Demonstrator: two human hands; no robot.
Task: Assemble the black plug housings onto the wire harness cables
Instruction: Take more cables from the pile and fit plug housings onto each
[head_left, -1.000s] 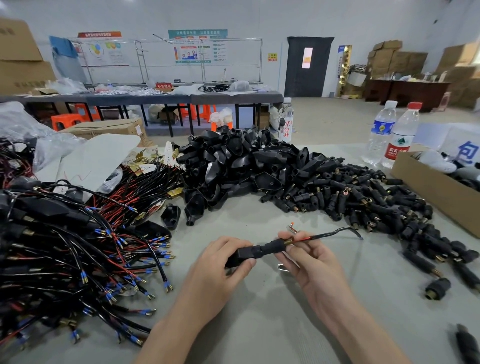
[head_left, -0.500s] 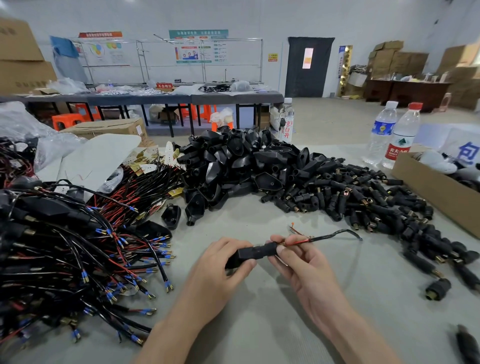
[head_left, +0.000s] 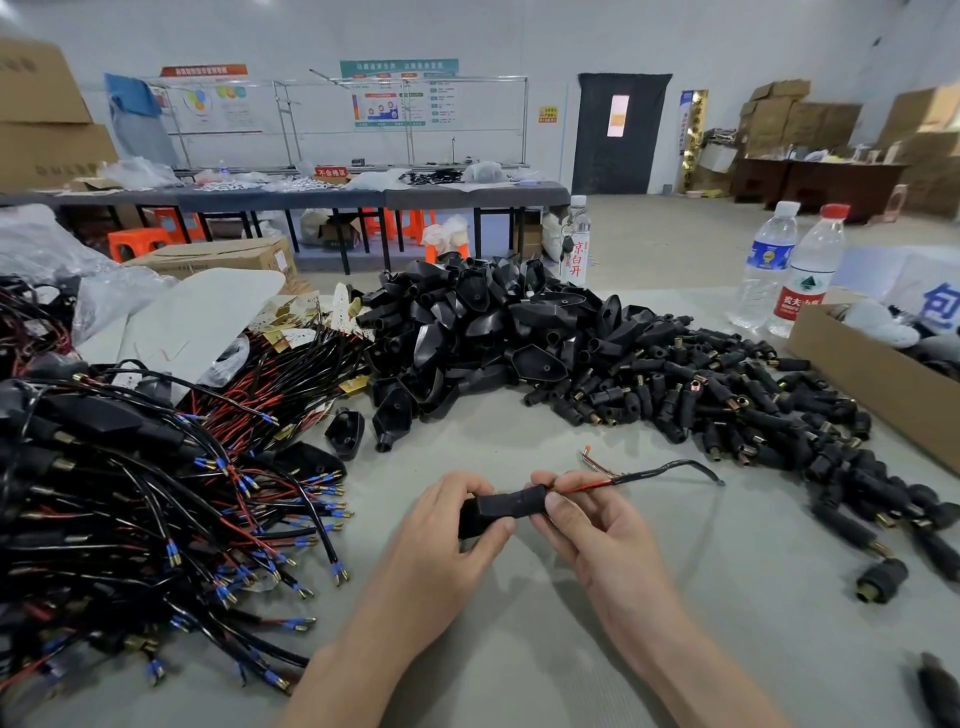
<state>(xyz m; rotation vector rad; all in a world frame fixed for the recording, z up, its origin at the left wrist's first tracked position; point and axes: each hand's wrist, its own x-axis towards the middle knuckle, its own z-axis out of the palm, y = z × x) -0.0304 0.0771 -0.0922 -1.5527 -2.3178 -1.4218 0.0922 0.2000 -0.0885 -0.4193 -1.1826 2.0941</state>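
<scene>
- Black plug housing (head_left: 498, 512) is being held just above the grey worktop (head_left: 675, 597), near its front middle, between both hands.
- The left hand (head_left: 447, 540) is gripping the wide end, and its grip is clamped on the housing with fingers over the top.
- The right hand (head_left: 597, 530) is pinching the narrow end, with its grip tight at the place where the cable (head_left: 660, 473) is coming out. The cable is running off to the right, with a red wire showing.
- A tangle of harness cables (head_left: 130, 493) with blue-sleeved ends is lying on the left of the worktop.
- A heap of loose housings (head_left: 493, 322) is sitting behind the hands, and a spread of small black connectors (head_left: 727, 395) is lying to its right.
- Two water bottles (head_left: 769, 260) are standing at the far right, near an open cardboard box (head_left: 872, 374).
- In the room behind, long tables (head_left: 311, 195) are standing with orange stools (head_left: 140, 239) under them.
- A dark door (head_left: 621, 132) and stacked cartons (head_left: 795, 119) are showing at the back wall.
</scene>
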